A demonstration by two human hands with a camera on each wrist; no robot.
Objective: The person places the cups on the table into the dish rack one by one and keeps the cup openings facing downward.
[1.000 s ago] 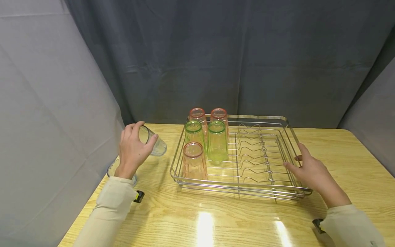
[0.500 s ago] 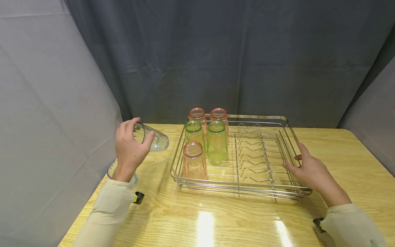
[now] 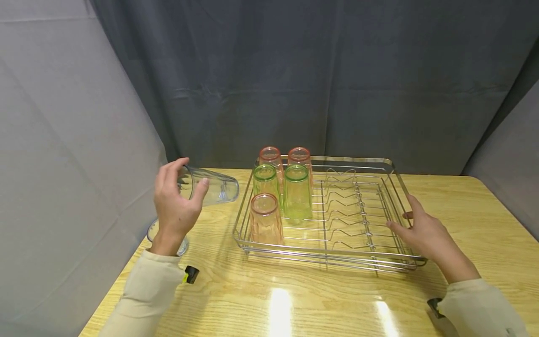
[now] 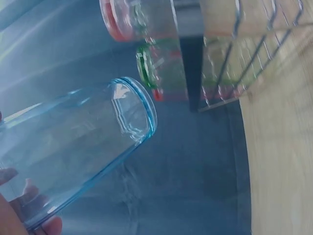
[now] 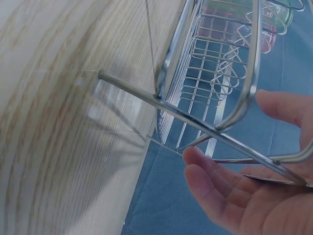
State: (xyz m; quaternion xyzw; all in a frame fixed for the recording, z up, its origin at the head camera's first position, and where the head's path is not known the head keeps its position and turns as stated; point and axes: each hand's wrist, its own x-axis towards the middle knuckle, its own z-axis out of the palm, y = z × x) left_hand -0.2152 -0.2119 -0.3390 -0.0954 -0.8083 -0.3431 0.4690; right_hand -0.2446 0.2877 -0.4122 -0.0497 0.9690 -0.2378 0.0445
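Clear bluish tumblers [image 3: 220,188], 2, left | green transparent tumblers [image 3: 297,199], 2 | pink transparent tumblers [image 3: 266,224], 3 (2 far, 1 near) | silver metal wire rack [image 3: 358,160], 1 | light wood-grain table [image 3: 324,297], 1 | bare left hand [image 3: 174,206], 1 | bare right hand [image 3: 427,234], 1

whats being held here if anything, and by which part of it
The left hand holds the clear glass around its mouth end; the right hand grips the wire rack by its right side.
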